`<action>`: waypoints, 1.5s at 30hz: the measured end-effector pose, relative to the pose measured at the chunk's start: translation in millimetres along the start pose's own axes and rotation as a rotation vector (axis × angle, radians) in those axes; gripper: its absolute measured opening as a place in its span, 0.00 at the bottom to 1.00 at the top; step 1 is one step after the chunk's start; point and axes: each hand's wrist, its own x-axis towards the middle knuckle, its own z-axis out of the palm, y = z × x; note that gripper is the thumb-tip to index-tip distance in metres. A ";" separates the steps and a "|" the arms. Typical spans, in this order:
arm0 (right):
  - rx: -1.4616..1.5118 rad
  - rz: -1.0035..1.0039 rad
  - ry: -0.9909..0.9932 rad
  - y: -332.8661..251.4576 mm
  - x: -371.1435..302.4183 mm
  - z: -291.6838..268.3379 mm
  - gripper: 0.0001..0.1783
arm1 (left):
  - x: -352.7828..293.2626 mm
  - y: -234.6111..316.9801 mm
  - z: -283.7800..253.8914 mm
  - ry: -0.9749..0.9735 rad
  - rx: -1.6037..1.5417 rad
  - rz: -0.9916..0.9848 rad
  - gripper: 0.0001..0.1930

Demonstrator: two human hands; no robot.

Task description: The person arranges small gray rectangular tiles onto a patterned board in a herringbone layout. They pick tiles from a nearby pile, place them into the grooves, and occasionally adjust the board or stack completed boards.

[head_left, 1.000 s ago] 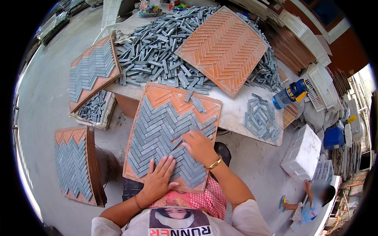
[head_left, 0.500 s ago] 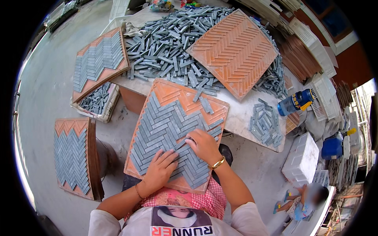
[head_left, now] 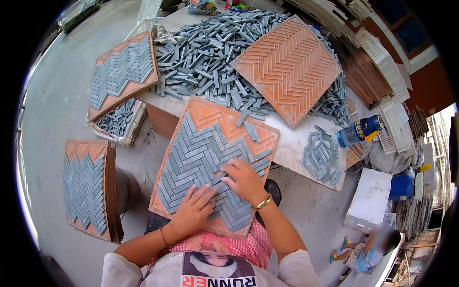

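Note:
On my lap rests an orange herringbone mould board (head_left: pixel 158 206), mostly filled with slim blue-grey stone tile strips (head_left: pixel 191 153). My left hand (head_left: pixel 195 206) lies on the laid strips, fingers spread. To its right, my right hand (head_left: pixel 245 182) is curled with thumb and index finger pinched at a small gap in the pattern. A tile strip (head_left: pixel 220 176) shows partly at those fingertips; the rest of it is hidden by the hand. Two loose strips (head_left: pixel 251 131) lie on the board's upper right part, over bare orange grooves.
A large heap of strips (head_left: pixel 201 57) covers the table, with a bare mould board (head_left: pixel 289 69) on it. Filled boards (head_left: pixel 86 191) are stacked at left; another (head_left: pixel 122 71) sits above a bin (head_left: pixel 129 138). A blue bottle (head_left: pixel 356 131) stands right; a child (head_left: pixel 370 248) sits lower right.
My right hand has shifted slightly left and down, its fingertips now at the gap in the pattern. The left hand stays nearly in place. The whole view has shifted a little.

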 end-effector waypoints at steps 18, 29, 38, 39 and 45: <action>-0.249 -0.244 -0.107 -1.9 6.2 -12.4 0.05 | -17.7 4.3 -0.6 -0.109 -0.015 -0.055 0.31; -0.037 0.109 -0.053 9.3 3.8 -29.3 0.15 | 47.8 -6.4 0.1 0.133 -0.026 -0.159 0.25; -0.055 0.270 -0.050 -4.4 -12.7 -9.0 0.15 | 68.7 -14.6 11.5 0.211 -0.125 -0.153 0.13; -0.074 0.248 -0.032 -5.2 -13.8 -9.2 0.15 | 68.0 -14.5 11.6 0.218 -0.123 -0.152 0.13; 0.065 0.221 -0.015 11.3 -19.8 -13.6 0.15 | 69.9 -11.5 13.2 0.276 -0.127 -0.213 0.10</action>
